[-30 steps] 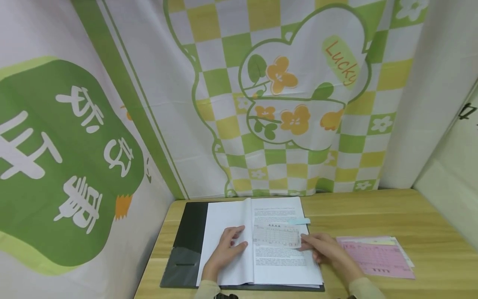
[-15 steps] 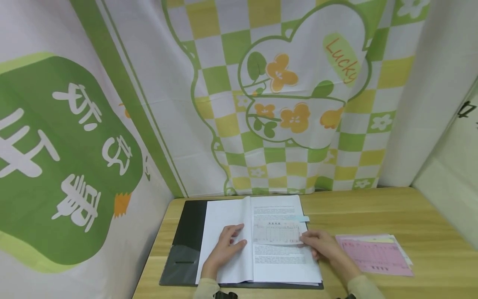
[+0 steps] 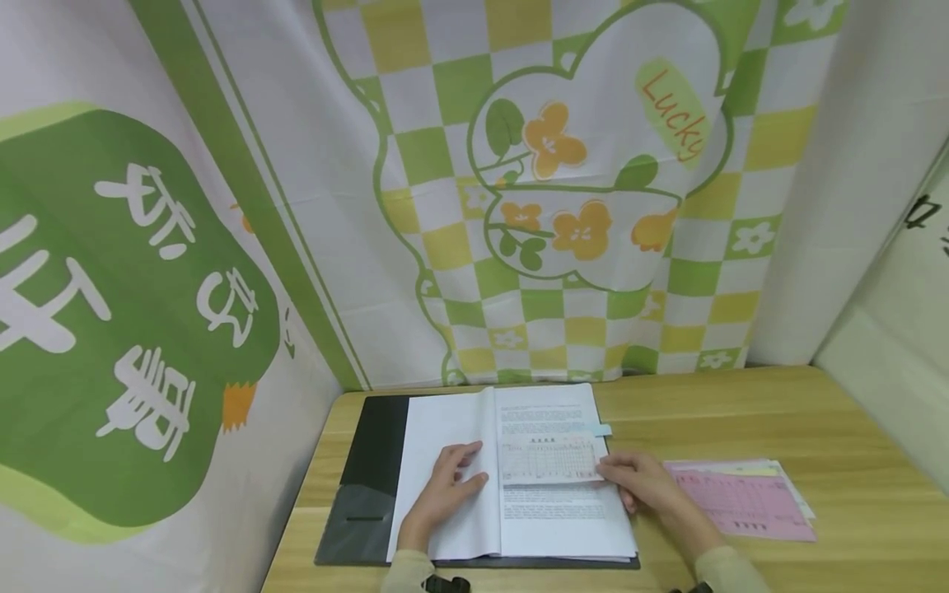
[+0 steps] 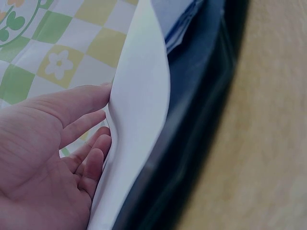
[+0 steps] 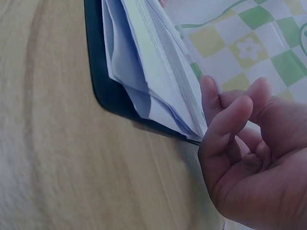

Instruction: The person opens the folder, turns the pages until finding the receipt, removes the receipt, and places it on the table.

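Observation:
A black folder (image 3: 362,512) lies open on the table with a thick stack of white printed pages (image 3: 552,535) inside. On the right-hand page rests a small white form slip (image 3: 547,463) printed with a grid. My right hand (image 3: 652,487) pinches the right edge of this slip between thumb and fingers; in the right wrist view, that hand (image 5: 254,148) is beside the page edges, the slip itself hard to make out. My left hand (image 3: 445,498) rests on the blank left page (image 3: 423,428), fingers loosely bent; in the left wrist view its fingertips touch the white paper (image 4: 139,91).
Right of the folder lies a small pile of slips, a pink slip (image 3: 752,504) on top with white and yellow ones beneath. A light blue tab (image 3: 604,430) sticks out from the page. Patterned curtain (image 3: 534,329) hangs behind the wooden table (image 3: 704,412).
The slip has shifted very slightly and lies flatter on the page, still held by my right hand. My left hand stays on the left page. The head view has drifted a little.

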A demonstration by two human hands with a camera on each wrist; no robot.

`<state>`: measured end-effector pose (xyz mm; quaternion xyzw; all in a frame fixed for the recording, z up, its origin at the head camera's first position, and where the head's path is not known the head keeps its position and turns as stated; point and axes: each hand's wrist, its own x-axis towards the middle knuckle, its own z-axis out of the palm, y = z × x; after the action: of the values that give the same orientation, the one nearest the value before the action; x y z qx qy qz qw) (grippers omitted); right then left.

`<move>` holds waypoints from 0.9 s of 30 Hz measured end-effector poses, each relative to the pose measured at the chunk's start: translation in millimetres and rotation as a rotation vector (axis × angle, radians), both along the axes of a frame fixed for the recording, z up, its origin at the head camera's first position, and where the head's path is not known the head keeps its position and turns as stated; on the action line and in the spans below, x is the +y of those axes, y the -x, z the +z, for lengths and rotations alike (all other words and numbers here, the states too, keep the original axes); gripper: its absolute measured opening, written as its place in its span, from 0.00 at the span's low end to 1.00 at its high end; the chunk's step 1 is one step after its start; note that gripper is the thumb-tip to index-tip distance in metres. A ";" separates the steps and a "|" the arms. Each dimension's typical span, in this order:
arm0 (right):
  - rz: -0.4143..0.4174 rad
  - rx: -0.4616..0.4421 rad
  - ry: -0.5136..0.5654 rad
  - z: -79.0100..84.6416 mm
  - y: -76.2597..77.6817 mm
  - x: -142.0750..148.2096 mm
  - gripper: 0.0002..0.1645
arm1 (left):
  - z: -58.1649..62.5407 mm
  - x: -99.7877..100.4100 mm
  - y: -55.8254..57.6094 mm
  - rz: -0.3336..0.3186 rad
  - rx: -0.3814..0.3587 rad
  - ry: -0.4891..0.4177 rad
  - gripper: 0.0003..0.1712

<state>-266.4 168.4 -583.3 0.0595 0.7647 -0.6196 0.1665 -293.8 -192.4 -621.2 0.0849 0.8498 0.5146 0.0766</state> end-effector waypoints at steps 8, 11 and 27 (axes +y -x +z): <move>0.003 0.052 0.011 -2.0 0.4 11.9 0.33 | 0.5 0.4 2.1 -0.006 0.013 -0.004 0.33; 0.002 0.045 -0.001 -1.1 -2.4 18.6 0.33 | 0.9 0.0 1.3 -0.012 0.016 -0.009 0.33; 0.004 0.021 -0.008 12.5 -22.3 62.9 0.42 | 1.0 -0.5 -1.9 -0.024 0.029 -0.016 0.33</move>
<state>-244.1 231.3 -570.8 0.0521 0.7692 -0.6166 0.1594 -291.9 -192.9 -620.2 0.1031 0.8456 0.5191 0.0696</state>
